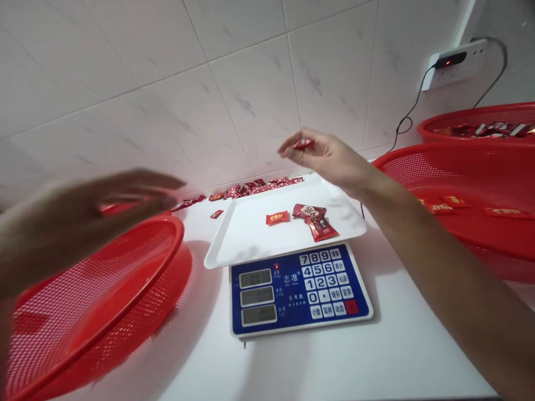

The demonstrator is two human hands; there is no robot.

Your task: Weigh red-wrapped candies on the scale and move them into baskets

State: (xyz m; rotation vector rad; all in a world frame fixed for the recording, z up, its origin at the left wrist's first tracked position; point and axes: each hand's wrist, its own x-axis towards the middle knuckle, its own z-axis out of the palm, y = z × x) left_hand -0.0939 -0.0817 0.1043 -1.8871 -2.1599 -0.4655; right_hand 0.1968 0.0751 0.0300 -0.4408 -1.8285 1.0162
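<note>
My right hand (313, 149) is raised above the back of the scale's white tray (238, 234), its fingers closed on a small red candy packet (304, 144). Three red packets lie on that tray: an orange-red one (277, 218), a dark red one with pale print (309, 211) and another red one (321, 228) touching it. Below the tray is the scale's blue keypad panel (292, 301) with three displays. My left hand (125, 192), smeared by motion, hovers over the left red basket (181, 223); its fingers look stretched out, with nothing visible in them.
Red packets (263, 188) lie in a row along the wall behind the tray, with one loose packet (216, 214) nearer. On the right, a red basket (397, 161) holds several packets, and another filled basket (430, 127) stands behind it. A charger (451, 60) with a cable is plugged into the wall socket.
</note>
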